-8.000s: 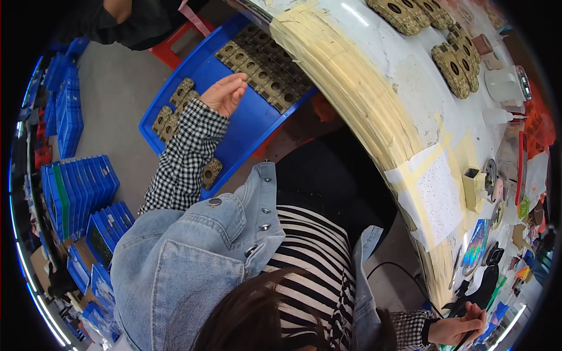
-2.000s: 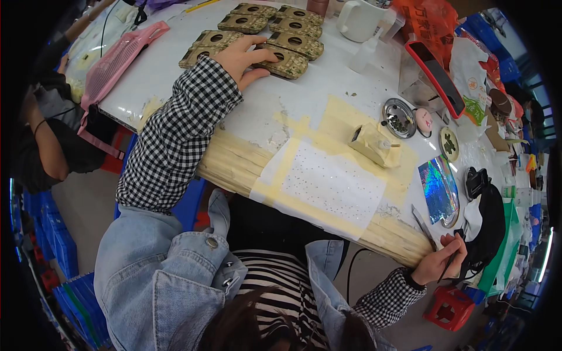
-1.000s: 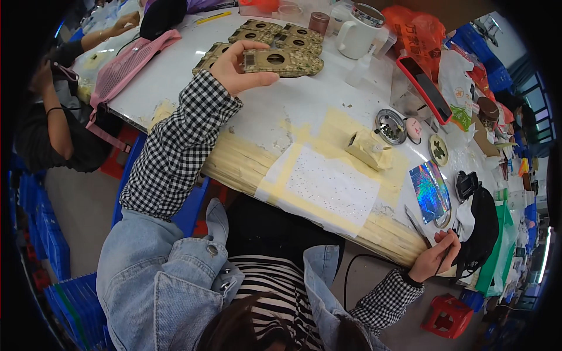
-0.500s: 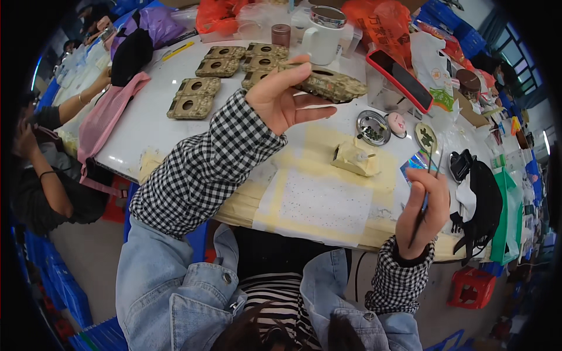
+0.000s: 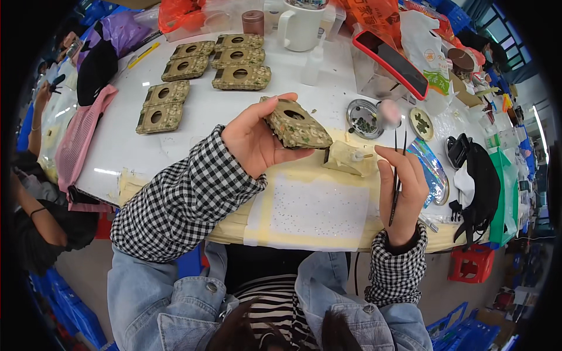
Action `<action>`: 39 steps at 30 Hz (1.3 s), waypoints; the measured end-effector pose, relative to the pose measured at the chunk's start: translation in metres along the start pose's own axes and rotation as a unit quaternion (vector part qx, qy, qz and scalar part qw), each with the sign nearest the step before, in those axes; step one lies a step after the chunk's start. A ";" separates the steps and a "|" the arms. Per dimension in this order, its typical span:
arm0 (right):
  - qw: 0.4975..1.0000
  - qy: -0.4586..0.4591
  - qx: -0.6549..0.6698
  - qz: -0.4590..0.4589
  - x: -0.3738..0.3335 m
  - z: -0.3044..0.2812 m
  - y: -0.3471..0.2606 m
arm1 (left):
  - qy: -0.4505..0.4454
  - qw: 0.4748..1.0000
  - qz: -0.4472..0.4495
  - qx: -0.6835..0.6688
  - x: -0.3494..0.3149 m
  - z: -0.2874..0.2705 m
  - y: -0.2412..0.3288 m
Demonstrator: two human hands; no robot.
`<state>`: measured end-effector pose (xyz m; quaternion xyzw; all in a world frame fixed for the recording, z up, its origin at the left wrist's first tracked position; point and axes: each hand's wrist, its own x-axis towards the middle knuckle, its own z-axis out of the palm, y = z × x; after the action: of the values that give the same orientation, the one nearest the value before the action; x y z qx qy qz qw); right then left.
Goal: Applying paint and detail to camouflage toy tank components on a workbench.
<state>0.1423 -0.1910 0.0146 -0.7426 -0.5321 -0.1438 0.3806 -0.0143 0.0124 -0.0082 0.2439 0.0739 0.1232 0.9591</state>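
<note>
My left hand [image 5: 249,140] is closed round the edge of a camouflage-painted toy tank hull [image 5: 304,131] with a round hole in its top, tilted over the table. In my right hand [image 5: 408,188] is a pair of dark tweezers [image 5: 396,190], tips up and apart, with nothing visible between them. Between the hands stands a block wrapped in cream tape [image 5: 346,159], with a small stick on it. Beyond the right hand, a round metal dish [image 5: 352,121] and a pale oval dish [image 5: 427,131] hold small dark green pieces.
Several matching hulls [image 5: 242,76] lie at the back left. A speckled white sheet [image 5: 316,207] is taped at the front edge. A red-cased phone [image 5: 391,63] leans on a clear box; a white mug [image 5: 303,29] stands behind. Black straps [image 5: 481,202] lie at right.
My left hand has brought the hull lower and closer and turned it, so its holed top shows more. My right hand has shifted slightly up and left with the tweezers. The view has shifted too.
</note>
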 end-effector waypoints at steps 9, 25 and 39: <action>1.000 0.013 0.004 -0.015 0.002 0.008 0.003 | -0.012 1.000 -0.017 0.001 0.001 -0.002 -0.002; 0.999 0.008 0.005 -0.033 0.004 0.012 -0.001 | 0.036 0.994 -0.011 0.106 -0.003 0.013 -0.007; 0.971 0.101 0.215 0.017 0.003 -0.012 -0.036 | 0.012 0.989 -0.018 0.143 -0.006 0.020 -0.009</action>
<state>0.1139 -0.1921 0.0394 -0.6340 -0.4962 -0.0934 0.5858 -0.0143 -0.0060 0.0050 0.3761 0.1065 0.0971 0.9153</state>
